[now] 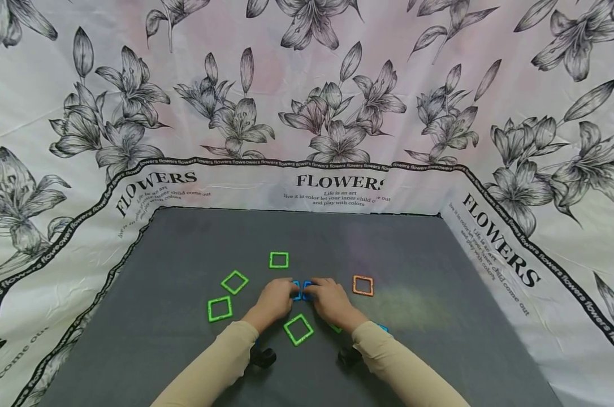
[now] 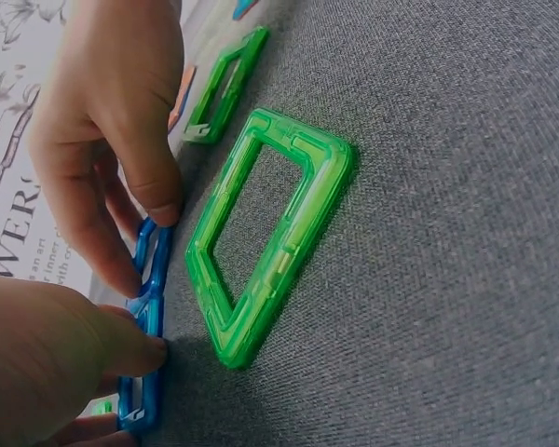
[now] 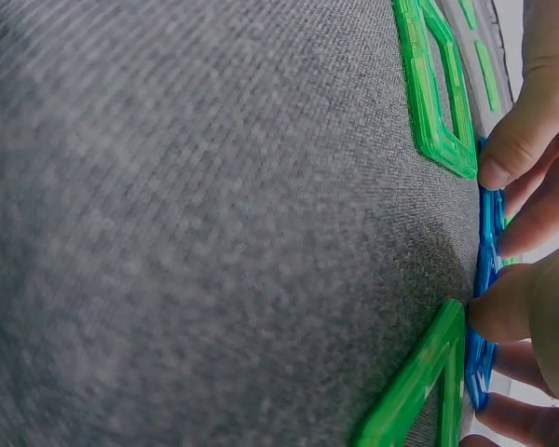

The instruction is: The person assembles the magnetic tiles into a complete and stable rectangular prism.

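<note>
Each hand pinches a blue square-framed magnetic tile between thumb and fingers, near the middle of the grey table. The left hand grips the left blue tile, and the right hand the right blue tile. In both wrist views the blue tiles line up edge to edge, close over the cloth. Fingers cover much of both tiles. Nearer the person, between the forearms, lies a green square tile. Another green tile is mostly hidden beneath the right wrist.
Left of the hands lie two green tiles, one turned and one nearer. Another green tile lies farther back. An orange tile sits to the right; a blue piece peeks past the right sleeve. Flower-printed cloth borders the table.
</note>
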Available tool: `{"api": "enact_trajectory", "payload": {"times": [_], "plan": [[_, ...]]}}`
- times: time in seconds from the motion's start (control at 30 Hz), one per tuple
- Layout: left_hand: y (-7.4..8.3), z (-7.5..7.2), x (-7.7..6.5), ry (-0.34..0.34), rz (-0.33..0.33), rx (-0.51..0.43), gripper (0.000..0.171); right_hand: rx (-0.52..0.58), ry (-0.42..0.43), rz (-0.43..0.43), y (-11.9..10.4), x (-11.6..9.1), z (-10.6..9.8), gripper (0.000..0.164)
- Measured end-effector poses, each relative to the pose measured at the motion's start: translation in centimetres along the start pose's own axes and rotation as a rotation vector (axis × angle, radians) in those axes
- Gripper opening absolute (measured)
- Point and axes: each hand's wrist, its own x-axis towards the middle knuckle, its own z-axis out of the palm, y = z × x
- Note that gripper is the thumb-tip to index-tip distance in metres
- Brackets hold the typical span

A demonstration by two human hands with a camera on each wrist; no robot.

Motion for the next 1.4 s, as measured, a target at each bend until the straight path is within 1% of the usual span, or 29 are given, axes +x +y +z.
{"api": "enact_trajectory", "payload": {"times": [0.17,0.47,0.6,0.7,0.87,0.97,1.1,1.27,1.4], "plan": [[-0.03,0.06,0.1,-0.006,0.006,0.006,0.032,0.008,-0.004,-0.002,-0.06,0.03,-0.13,0.033],[-0.06,0.04,0.07,-0.04,0.02,0.011,0.032,0.011,-0.014,-0.017,0.01,0.09,-0.23,0.035],[-0.01,-0.08,0.01,-0.051,0.022,-0.002,0.032,-0.003,-0.014,-0.033,0.17,0.18,-0.15,0.035],[0.05,-0.21,-0.02,-0.05,0.028,-0.014,0.033,-0.012,-0.006,-0.05,0.25,0.25,-0.17,0.035],[0.03,-0.24,-0.09,-0.043,0.03,-0.025,0.033,0.015,-0.004,-0.055,0.32,0.26,-0.18,0.035],[-0.04,-0.24,-0.21,-0.032,0.033,-0.031,0.033,0.025,-0.018,-0.043,0.35,0.34,-0.04,0.036],[-0.09,-0.21,-0.4,-0.015,0.045,-0.035,0.031,0.033,-0.021,-0.027,0.34,0.53,0.17,0.032],[-0.15,-0.13,-0.45,-0.013,0.048,-0.045,0.031,0.053,-0.003,-0.008,0.16,0.53,0.21,0.026],[-0.2,-0.15,-0.33,-0.023,0.041,-0.04,0.032,0.019,0.026,-0.025,0.11,0.54,0.29,0.024]]}}
